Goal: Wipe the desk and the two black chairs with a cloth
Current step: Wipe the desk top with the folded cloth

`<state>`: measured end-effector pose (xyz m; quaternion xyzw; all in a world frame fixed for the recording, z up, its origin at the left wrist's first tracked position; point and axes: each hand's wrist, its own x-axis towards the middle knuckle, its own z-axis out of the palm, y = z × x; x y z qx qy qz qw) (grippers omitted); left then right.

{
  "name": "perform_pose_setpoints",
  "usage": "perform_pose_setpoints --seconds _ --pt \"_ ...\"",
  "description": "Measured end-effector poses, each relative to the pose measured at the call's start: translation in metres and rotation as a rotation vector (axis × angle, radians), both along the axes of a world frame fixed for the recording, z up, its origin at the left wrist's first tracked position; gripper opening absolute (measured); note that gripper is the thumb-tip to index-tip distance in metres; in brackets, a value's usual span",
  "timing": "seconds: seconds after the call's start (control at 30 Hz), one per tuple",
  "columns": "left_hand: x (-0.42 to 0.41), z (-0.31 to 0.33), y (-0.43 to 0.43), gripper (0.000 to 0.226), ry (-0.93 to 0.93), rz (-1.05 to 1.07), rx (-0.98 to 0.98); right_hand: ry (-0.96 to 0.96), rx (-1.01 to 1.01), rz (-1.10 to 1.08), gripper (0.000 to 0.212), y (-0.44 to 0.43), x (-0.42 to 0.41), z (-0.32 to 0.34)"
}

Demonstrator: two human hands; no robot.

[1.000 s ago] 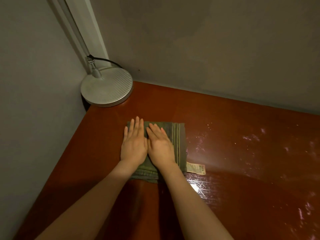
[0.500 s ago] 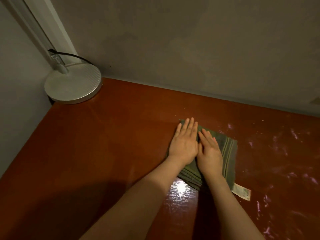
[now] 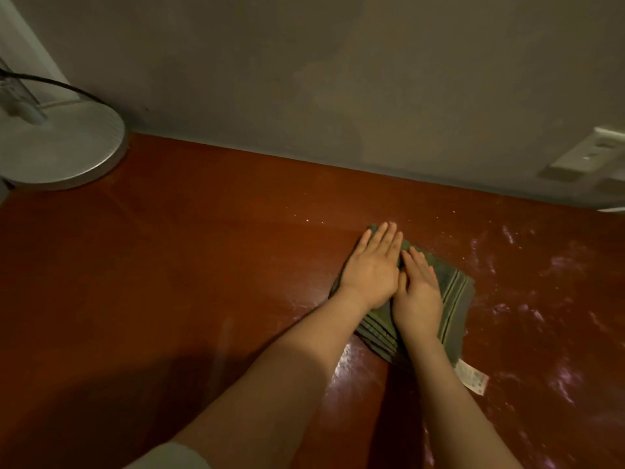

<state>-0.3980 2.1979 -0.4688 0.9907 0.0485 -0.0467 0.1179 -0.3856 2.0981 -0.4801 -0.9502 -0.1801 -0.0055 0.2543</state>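
Slid the folded olive-green striped cloth (image 3: 453, 296) rightward from near the round silver lamp base (image 3: 57, 147); now centre-right of frame. My left hand (image 3: 370, 270) and right hand (image 3: 417, 292) press flat, fingers together. Glossy red-brown desk (image 3: 203, 248) streaked right (probably damp). Grey wall behind; chairs unseen.

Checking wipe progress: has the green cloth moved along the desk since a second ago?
Yes. The green cloth, under both flat hands, has slid rightward along the desk, away from the lamp base it earlier lay close to.
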Motion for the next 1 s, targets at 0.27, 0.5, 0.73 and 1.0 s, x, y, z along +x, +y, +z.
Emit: perform_pose_setpoints --seconds 0.27,0.5,0.73,1.0 --pt "-0.020 0.016 0.009 0.059 -0.054 0.114 -0.252 -0.015 -0.104 -0.004 0.045 -0.001 -0.001 0.013" --pt "-0.017 0.033 0.014 0.043 0.090 0.683 -0.579 0.063 -0.305 -0.156 0.047 -0.007 0.010 0.037" --pt "-0.041 0.055 0.021 0.030 0.034 0.596 -0.845 -0.184 -0.039 -0.236 0.023 -0.005 -0.025 0.050" --pt "-0.107 0.080 0.105 0.023 -0.168 0.751 -0.964 -0.406 0.140 -0.087 0.025 0.092 -0.069 0.073"
